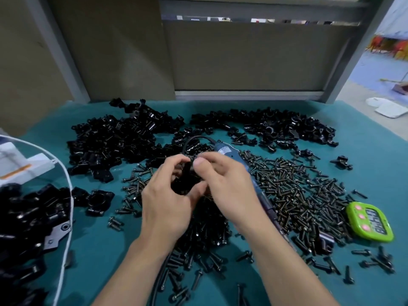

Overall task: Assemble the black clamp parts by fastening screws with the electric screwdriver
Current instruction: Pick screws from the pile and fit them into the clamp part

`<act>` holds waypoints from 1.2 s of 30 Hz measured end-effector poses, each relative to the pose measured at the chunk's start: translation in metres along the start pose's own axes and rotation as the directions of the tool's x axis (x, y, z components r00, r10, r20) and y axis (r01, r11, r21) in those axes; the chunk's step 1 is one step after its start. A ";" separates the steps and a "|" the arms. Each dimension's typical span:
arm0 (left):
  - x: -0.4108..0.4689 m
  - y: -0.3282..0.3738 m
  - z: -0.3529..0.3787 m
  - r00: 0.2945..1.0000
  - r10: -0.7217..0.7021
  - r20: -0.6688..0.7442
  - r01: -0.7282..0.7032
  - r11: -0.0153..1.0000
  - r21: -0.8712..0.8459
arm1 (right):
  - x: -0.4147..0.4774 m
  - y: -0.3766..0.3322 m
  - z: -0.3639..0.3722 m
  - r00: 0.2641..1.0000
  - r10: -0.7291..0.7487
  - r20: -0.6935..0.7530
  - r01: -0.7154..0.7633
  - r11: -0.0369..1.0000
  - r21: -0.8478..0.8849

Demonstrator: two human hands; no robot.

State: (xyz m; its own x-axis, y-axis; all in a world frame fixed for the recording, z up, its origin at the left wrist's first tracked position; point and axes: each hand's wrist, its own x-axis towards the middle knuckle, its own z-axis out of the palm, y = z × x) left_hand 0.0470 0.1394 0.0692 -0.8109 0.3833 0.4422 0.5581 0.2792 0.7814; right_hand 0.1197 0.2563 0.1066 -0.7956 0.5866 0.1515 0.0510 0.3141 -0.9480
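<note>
One upright black clamp part (186, 174) — pinched by left hand (164, 196), right hand (229, 186).

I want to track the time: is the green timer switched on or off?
On. The green timer lies face up on the table and its display shows digits, too blurred to read.

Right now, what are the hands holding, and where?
Both the left hand and right hand pinch one black clamp part, fingertips at its upper end.
</note>
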 end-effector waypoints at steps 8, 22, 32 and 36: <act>0.005 -0.006 -0.004 0.997 -0.004 0.080 0.012 0.994 -0.112 | 0.004 0.016 0.011 0.983 0.161 0.085 -0.182 0.894 0.410; 0.033 0.039 -0.078 0.938 -0.345 -0.043 0.341 0.937 -0.070 | 0.009 -0.043 0.048 0.941 0.176 0.289 -0.275 0.896 0.349; -0.019 0.026 -0.215 0.824 -0.273 -0.497 0.510 0.740 0.439 | -0.023 -0.106 0.200 0.877 -0.049 0.478 -0.048 0.981 0.188; -0.027 0.000 -0.242 0.755 -0.384 -0.532 0.639 0.611 0.466 | -0.033 -0.120 0.251 0.866 -0.117 0.487 0.128 0.992 0.009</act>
State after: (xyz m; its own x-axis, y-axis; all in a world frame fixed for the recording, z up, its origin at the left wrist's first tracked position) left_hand 0.0266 -0.0836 0.1638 -0.9200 -0.2861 0.2680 -0.0952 0.8262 0.5552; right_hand -0.0122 0.0120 0.1446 -0.9886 0.1076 0.1056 -0.0573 0.3797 -0.9233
